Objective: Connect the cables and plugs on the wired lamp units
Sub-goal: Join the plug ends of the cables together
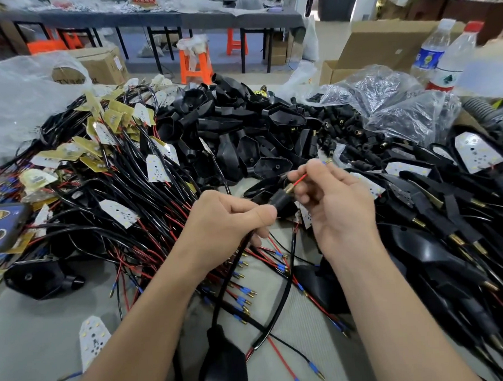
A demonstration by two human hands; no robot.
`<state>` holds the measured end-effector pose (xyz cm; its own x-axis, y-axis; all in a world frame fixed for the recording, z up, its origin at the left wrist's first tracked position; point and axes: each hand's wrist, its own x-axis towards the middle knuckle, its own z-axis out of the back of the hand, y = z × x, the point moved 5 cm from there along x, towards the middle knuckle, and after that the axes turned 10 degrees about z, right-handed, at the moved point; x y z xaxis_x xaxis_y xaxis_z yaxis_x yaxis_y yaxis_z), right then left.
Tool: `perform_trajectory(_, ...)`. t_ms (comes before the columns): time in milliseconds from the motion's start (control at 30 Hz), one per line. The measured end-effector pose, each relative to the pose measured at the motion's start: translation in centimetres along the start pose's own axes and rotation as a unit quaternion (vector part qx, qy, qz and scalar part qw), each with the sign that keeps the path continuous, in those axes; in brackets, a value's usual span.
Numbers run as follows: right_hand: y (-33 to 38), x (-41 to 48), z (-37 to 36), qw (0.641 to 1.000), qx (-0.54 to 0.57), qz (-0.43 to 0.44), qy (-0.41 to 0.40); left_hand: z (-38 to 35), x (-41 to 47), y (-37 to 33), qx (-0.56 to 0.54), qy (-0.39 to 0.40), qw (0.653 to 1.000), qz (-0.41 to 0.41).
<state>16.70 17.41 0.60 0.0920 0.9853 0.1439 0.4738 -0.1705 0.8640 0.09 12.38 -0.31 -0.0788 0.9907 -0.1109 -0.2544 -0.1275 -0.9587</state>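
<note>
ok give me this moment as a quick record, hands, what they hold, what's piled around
left hand: grips a black cable and the black plug
right hand: pinches a thin red wire
wire: runs from the fingers down to the plug's brass end
table left: heap of wired led boards
table centre: pile of black housings
far right: two water bottles

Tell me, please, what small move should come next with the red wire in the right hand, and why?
Probably draw the red wire a little farther out of the plug. The right hand pinches it just past the brass tip, and the left hand holds the plug, so the wire looks only partly through.
</note>
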Motion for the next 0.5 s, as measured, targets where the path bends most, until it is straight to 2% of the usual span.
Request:
perform_trajectory(133,0.5,0.2,-0.3,0.999,-0.016,0.046,-0.019,-1.5,-0.6,-0.6,-0.061,0.162,0.984,0.032)
perform_trajectory(200,0.8,0.2,-0.4,0.995,-0.043,0.08,-0.027,-1.6,-0.7,-0.7,-0.07,0.174,0.982,0.035)
perform_trajectory(267,1.3,0.4,-0.2,0.989,-0.087,0.12,-0.031,-1.0,-0.4,-0.6,-0.005,0.08,0.997,0.004)
perform_trajectory(333,1.6,0.6,0.2,0.983,-0.113,0.14,-0.035,-0.4,-0.6,-0.8,0.077,-0.032,0.996,-0.045)
perform_trajectory(433,1.2,0.6,0.2,0.982,-0.129,0.136,-0.033,-0.6,-1.2,-1.0,0.139,-0.087,0.981,-0.109)
perform_trajectory(500,0.8,0.6,-0.1,0.981,-0.143,0.13,-0.021,-0.7,-1.3,-1.2,0.176,-0.105,0.971,-0.12)
